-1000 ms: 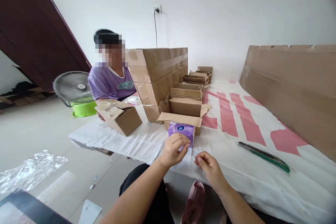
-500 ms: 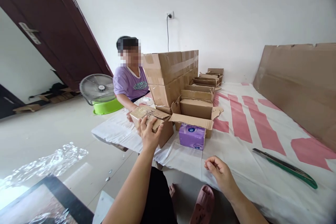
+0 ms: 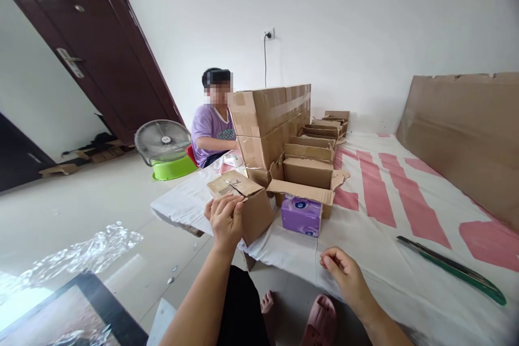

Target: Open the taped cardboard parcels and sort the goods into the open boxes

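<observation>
A closed brown cardboard box [image 3: 257,216] stands at the near left part of the table. My left hand [image 3: 225,221] lies against its near upper edge, fingers held together and bent over the corner. Dark print shows on the box's top. To the right, my right hand [image 3: 343,270] hovers by the table's front edge with its fingers curled in; I see nothing in them. Between my hands sits a purple tissue pack [image 3: 300,216], in front of an open carton [image 3: 302,193] with raised flaps.
Stacked taped cartons [image 3: 265,119] stand behind the box, beside a row of open cartons [image 3: 322,130]. A green utility knife [image 3: 454,270] lies at the right. A large cardboard sheet [image 3: 466,140] leans there. A seated person [image 3: 213,130] and a fan [image 3: 164,140] are at the left.
The other person's hand has drawn back from the cardboard box. My left hand has slid from its top to the near edge, fingers now closer together. The view has shifted slightly.
</observation>
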A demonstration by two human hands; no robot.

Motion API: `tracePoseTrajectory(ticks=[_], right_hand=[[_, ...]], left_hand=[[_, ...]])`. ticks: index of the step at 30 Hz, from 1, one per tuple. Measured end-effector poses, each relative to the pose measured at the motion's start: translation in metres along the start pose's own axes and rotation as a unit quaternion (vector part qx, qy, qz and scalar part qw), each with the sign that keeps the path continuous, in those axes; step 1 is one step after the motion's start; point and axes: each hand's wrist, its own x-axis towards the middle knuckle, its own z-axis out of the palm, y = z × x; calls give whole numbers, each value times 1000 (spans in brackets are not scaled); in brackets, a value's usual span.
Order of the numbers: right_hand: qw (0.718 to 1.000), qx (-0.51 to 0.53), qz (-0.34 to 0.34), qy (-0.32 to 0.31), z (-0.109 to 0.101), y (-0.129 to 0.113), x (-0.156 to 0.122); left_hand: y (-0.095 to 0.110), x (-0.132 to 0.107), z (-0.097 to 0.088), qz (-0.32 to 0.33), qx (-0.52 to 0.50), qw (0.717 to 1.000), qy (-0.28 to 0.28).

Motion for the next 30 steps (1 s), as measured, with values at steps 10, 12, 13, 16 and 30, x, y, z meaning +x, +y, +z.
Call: tracePoseTrajectory(ticks=[10,12,13,16,30], right_hand=[[1000,-7,12,-2,2,1,1],[1000,-10,10,2,3,1,1],[1000,-10,7,3,3,2,1],[1000,-11,-3,7,4,3,3],[976,-43,-100,190,-4,11,-16]], left_hand=[[54,-15,-27,58,-202,973,-94],[29,-12,-17,-46,-200,979,12],[14,-9,-9,-139,-188,969,76],[-27,0,14,-409,-222,879,106],[3,-25,21,-382,-443,765,-269]])
